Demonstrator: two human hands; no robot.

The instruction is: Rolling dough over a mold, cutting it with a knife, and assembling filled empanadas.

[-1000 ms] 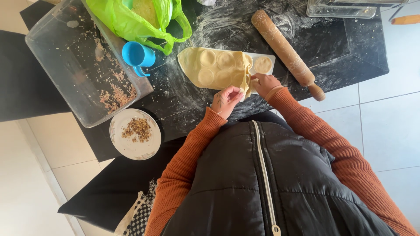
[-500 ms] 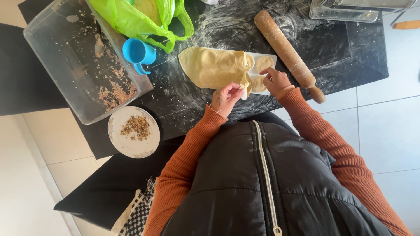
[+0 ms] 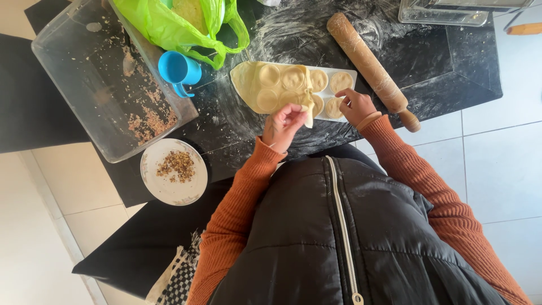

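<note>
left hand [image 3: 284, 125] pinching the dough sheet [image 3: 265, 85] edge, just below the white mould [image 3: 339, 85] | right hand [image 3: 357, 106] fingers curled, touching mould's near edge | rolling pin [image 3: 370, 59] right of mould

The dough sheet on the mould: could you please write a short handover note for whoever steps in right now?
Left hand pinches the near edge of the dough sheet and lifts it off the white mould tray.
Right hand rests on the tray's near right corner, holding nothing.
Done: the sheet lies over the left wells, pressed into round hollows; the right wells show dough rounds.
Left: the folded part of the sheet is not laid flat.
Nearby: rolling pin, plate of chopped filling.
</note>
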